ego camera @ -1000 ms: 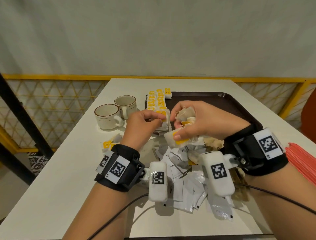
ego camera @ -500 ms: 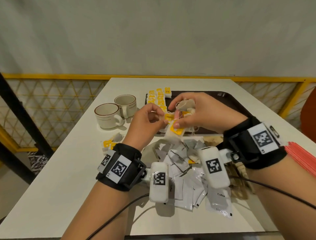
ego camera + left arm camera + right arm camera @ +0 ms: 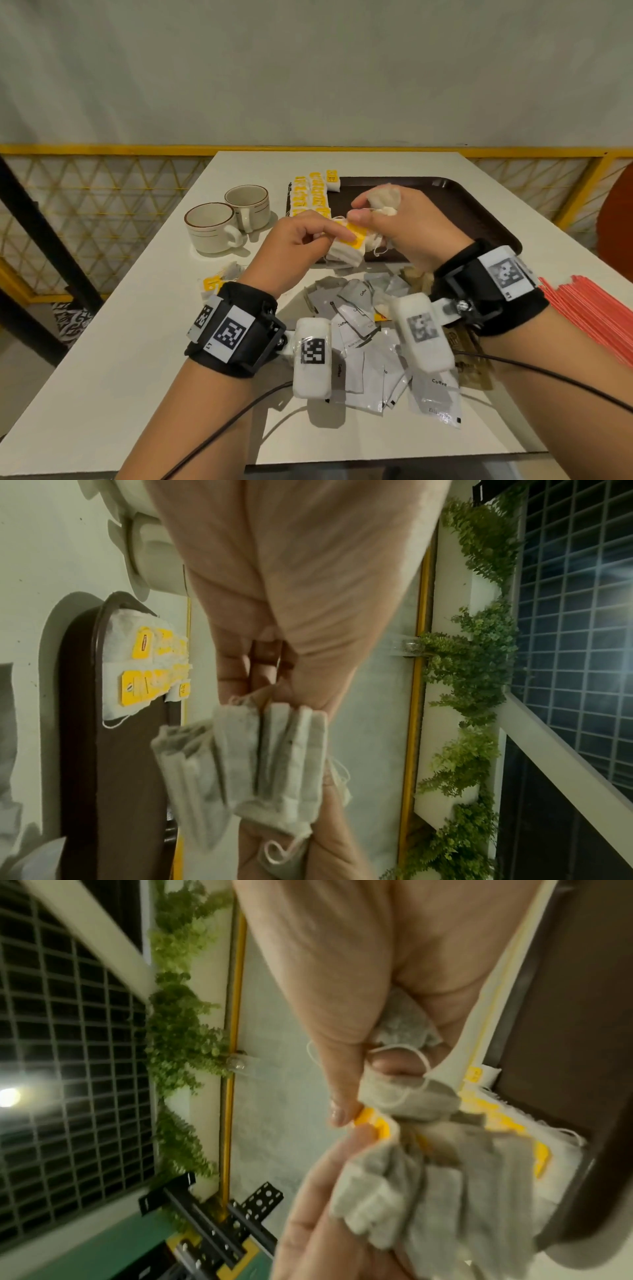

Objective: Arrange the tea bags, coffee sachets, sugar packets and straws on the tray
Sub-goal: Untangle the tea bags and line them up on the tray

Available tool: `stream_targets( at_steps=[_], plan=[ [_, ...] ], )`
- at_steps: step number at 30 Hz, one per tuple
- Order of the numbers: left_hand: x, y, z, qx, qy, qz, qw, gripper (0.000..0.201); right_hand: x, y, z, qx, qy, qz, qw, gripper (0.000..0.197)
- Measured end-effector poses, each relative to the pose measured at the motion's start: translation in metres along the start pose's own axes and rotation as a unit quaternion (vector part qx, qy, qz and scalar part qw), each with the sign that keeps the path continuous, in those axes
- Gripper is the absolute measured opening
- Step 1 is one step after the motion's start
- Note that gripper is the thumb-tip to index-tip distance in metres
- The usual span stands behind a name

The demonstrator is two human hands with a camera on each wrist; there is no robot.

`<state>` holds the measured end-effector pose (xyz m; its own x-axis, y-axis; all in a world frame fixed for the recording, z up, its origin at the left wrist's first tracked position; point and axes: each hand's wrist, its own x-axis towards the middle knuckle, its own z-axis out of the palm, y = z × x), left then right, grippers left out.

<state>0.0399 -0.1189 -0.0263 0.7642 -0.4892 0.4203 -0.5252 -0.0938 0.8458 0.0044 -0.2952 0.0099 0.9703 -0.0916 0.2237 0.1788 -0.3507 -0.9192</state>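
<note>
Presently, item one: the tea-bag stack (image 3: 344, 251), held above the near-left corner of the tray (image 3: 462, 205). Your left hand (image 3: 291, 246) pinches it from the left, its fingers (image 3: 337, 232) curled over the yellow tags on top; your right hand (image 3: 404, 222) meets it from the right, thumb pressing the same yellow tag, and clutches a second loose clump of tea bags (image 3: 385, 198) in its curled fingers. Both hands are closed on tea bags, then, and they touch across the stack.

Item two, the relation that counts: the rows of tea bags already laid (image 3: 310, 197) run along the tray's left edge, away from you, just beyond your left fingers. The held stack's long side lies roughly crosswise to that row. Your left hand is the nearer to the row's open near end (I judge the stack wants a short carry forward and a squaring-up there).

Item three, the surface: a white worktop (image 3: 137, 325), the brown tray bare over most of its floor. Coffee sachets (image 3: 356, 315) lie heaped under your wrists, red straws (image 3: 589, 308) at the right edge, a few stray tea bags (image 3: 219, 279) by your left wrist, two cups (image 3: 226, 219) left of the tray.

Item four, the room: a pale wall behind, yellow railing round the worktop.
</note>
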Motion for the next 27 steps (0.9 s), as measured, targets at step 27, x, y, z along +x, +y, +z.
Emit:
stream_targets(
  at_steps=[27],
  plan=[
    [0.003, -0.006, 0.006, -0.032, 0.164, -0.099, 0.981, 0.014, -0.046, 0.024, -0.019, -0.43, -0.184, 0.048, 0.883, 0.014]
  ],
)
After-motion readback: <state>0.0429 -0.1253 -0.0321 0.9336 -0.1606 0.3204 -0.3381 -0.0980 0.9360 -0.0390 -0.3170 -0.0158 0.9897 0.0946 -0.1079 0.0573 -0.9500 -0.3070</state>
